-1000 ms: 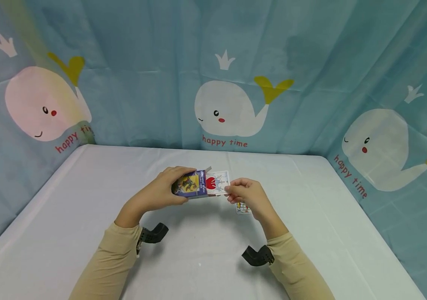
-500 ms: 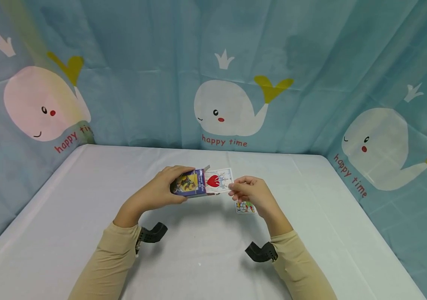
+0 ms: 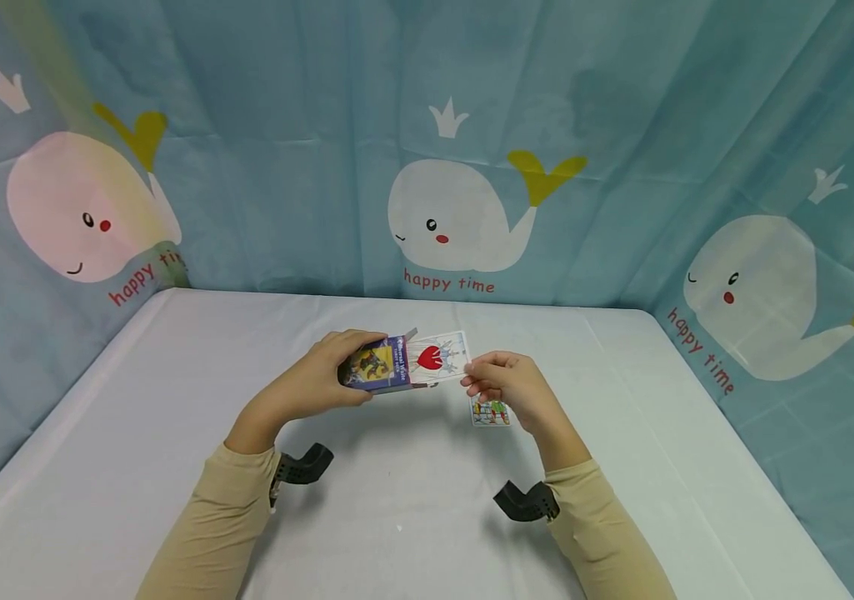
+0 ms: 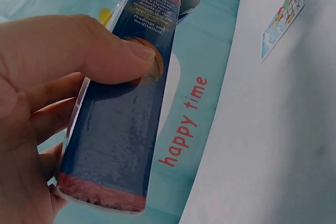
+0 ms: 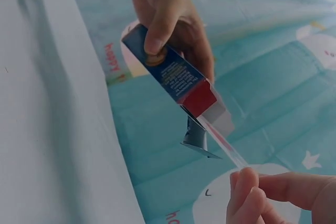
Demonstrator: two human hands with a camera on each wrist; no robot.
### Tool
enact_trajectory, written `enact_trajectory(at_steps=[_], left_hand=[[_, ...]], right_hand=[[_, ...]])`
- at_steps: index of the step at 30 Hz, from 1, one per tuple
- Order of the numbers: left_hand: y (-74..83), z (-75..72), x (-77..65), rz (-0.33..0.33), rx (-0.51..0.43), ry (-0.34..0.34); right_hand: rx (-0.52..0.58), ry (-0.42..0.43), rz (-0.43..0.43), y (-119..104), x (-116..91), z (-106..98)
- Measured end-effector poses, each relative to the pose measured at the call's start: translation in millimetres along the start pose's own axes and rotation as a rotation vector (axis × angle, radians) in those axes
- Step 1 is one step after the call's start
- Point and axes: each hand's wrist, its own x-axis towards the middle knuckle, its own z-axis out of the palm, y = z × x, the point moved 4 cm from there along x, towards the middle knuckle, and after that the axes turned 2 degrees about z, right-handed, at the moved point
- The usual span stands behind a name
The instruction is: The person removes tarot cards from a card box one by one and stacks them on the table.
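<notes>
My left hand (image 3: 314, 377) grips a blue tarot card box (image 3: 382, 365) with its thumb along one narrow side, as the left wrist view shows. The box is held above the table, its opened end facing right. A tarot card (image 3: 437, 357) with a red heart on it sticks partly out of that end; its left part is hidden inside. Thumb and fingers of my right hand (image 3: 512, 387) pinch the card's outer corner. In the right wrist view, the box's flaps (image 5: 195, 136) hang loose around the opening. Another colourful card (image 3: 490, 412) lies on the table below the right hand.
A white cloth covers the table (image 3: 397, 517). Behind and to both sides hangs a blue curtain (image 3: 284, 208) printed with whales. Black camera mounts (image 3: 305, 464) are strapped at both wrists.
The right hand has moved a little to the right, and more of the heart card shows outside the box. The left hand with the box has barely shifted.
</notes>
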Motion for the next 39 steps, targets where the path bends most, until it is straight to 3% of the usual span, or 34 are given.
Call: enact_trajectory(at_steps=[15,39], left_hand=[[-3.5,-1.3,-0.6,-0.01,0.01,0.002],[-4.0,-1.4,-0.3,-0.005,-0.001,0.004]], right_hand=[[0.039,0.079,-0.002,-4,0,-11],[0.002,0.152,-0.053,-9,-2,-32]])
